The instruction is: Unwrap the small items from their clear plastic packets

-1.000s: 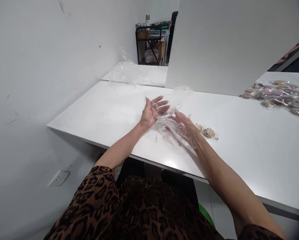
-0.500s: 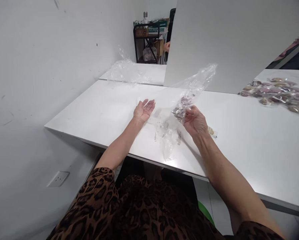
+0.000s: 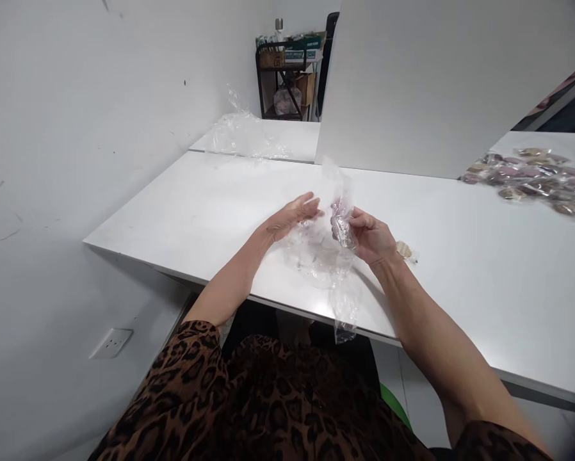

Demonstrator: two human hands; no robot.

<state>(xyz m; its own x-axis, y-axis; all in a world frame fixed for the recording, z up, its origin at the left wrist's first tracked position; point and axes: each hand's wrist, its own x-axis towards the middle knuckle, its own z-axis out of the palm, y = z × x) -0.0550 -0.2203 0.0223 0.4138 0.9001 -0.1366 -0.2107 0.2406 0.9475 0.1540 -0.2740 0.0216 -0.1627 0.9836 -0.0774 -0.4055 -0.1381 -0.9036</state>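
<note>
My right hand [image 3: 371, 237] grips a bundle of clear plastic wrap [image 3: 344, 227] with something pinkish inside that I cannot make out. Loose wrap trails from it over the table's front edge. To its left is my left hand [image 3: 299, 211], fingers extended and apart from the bundle, with nothing in it. Thin clear film lies on the white table [image 3: 172, 218] below both hands. Just right of my right wrist rests a small tan piece in a clear packet [image 3: 404, 250].
Several clear-wrapped pink and tan items [image 3: 537, 176] lie at the right by a white partition [image 3: 397, 89]. Crumpled plastic [image 3: 244, 137] sits at the back left. Beyond stands a dark shelf rack [image 3: 282, 67] with boxes. A white wall [image 3: 100, 115] borders the left side.
The film that stretched up to the right has dropped and bunched closer to my right hand. My left hand has moved right, toward the bundle, turning from palm up to sideways.
</note>
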